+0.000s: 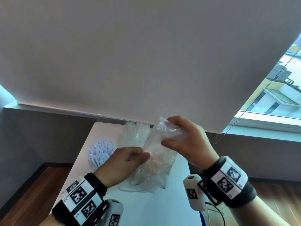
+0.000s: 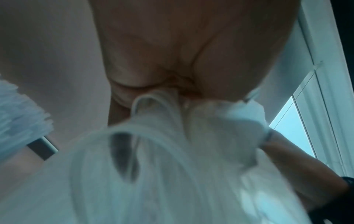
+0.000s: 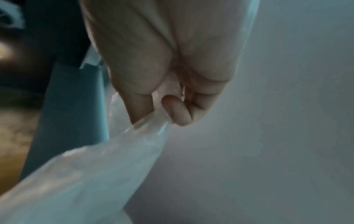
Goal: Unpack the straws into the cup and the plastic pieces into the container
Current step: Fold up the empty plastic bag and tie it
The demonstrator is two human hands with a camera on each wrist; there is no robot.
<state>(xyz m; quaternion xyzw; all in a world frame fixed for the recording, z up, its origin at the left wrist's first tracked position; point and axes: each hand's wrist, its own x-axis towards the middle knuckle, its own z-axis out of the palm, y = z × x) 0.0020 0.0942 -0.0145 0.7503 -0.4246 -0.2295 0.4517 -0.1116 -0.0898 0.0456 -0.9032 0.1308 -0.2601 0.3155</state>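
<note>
I hold a clear plastic bag [image 1: 156, 154] in the air over the white table [image 1: 146, 207], with both hands clamped on it. My right hand [image 1: 187, 141] grips the bag's upper end, thumb below and fingers curled over the crumpled top; from the right wrist view my thumb and a fingertip [image 3: 176, 112] pinch the film, which hangs away below them. My left hand [image 1: 123, 163] pinches the bag lower down, at its left edge, fingers curled tight against the plastic. The left wrist view is blurred, but it shows pale folds of the film [image 2: 172, 151] bunched right under my palm [image 2: 191, 53]. Inside the bag I make out pale, faintly pinkish pieces, too blurred to name.

Behind the bag, toward the far edge of the table, stands a bunch of translucent straws [image 1: 136, 132], upright; I cannot tell what holds them. Left of the bag sits a cluster of pale blue-white strips [image 1: 101, 150] standing on end in a round holder. Under the bag a clear rim [image 1: 128, 189] rests on the table. Beyond the table hangs a grey roller blind [image 1: 146, 62], with a window [image 1: 280, 88] to the right of it.
</note>
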